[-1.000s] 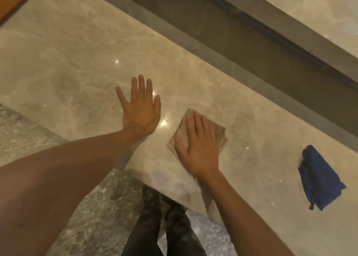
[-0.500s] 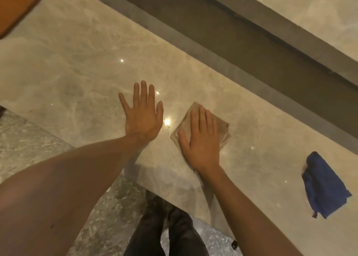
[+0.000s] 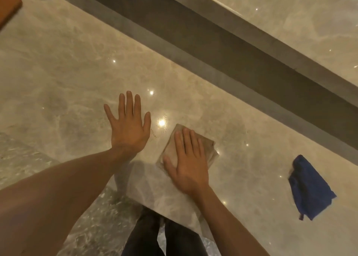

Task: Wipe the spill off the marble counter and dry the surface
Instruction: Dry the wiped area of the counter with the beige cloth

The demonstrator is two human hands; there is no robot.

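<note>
My right hand (image 3: 187, 160) lies flat, fingers together, pressing a folded beige cloth (image 3: 210, 149) onto the glossy marble counter (image 3: 73, 71). The cloth sits near the counter's front edge. My left hand (image 3: 128, 127) rests palm down on the bare marble just left of it, fingers spread, holding nothing. Between the two hands, a bright light reflection with small dark specks (image 3: 163, 125) shows on the surface. A crumpled blue cloth (image 3: 308, 188) lies on the counter far to the right, apart from both hands.
A dark recessed channel (image 3: 213, 42) runs diagonally behind the counter, with a raised marble ledge (image 3: 290, 23) beyond it. An orange-brown board (image 3: 7, 6) sits at the far left corner. Below the front edge are a speckled floor (image 3: 93, 226) and my legs (image 3: 155, 240).
My right hand and the beige cloth have slid slightly across the marble. The left hand stays planted. The camera view has shifted a little.
</note>
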